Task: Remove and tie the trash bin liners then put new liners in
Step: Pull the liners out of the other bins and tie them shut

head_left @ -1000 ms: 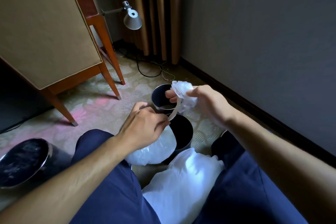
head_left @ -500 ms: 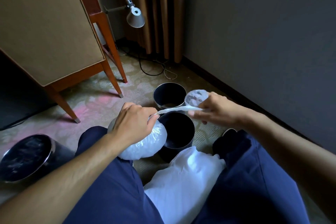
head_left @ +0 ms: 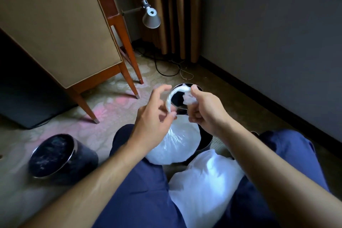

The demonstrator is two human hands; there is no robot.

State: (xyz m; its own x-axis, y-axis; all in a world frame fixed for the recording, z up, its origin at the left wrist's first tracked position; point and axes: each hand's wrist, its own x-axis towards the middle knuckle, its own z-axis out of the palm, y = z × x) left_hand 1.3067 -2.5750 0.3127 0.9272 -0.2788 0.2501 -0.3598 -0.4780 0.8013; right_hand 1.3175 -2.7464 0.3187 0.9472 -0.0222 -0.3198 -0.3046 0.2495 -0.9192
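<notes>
The left hand (head_left: 153, 118) has its grip clamped low on the twisted neck (head_left: 175, 92) of the filled liner (head_left: 175, 144). The right hand (head_left: 205, 109) grips the bunched end. The liner hangs over the near bin (head_left: 206, 140), and a second white bag (head_left: 203, 181) lies just in front of that bin.

The liner (head_left: 174, 144) is thin, crinkled, translucent white plastic. The bin (head_left: 61, 157) at left looks like glossy dark metal with a bright rim. Chair legs (head_left: 129, 72) are polished wood; the carpet (head_left: 114, 105) is matt.
</notes>
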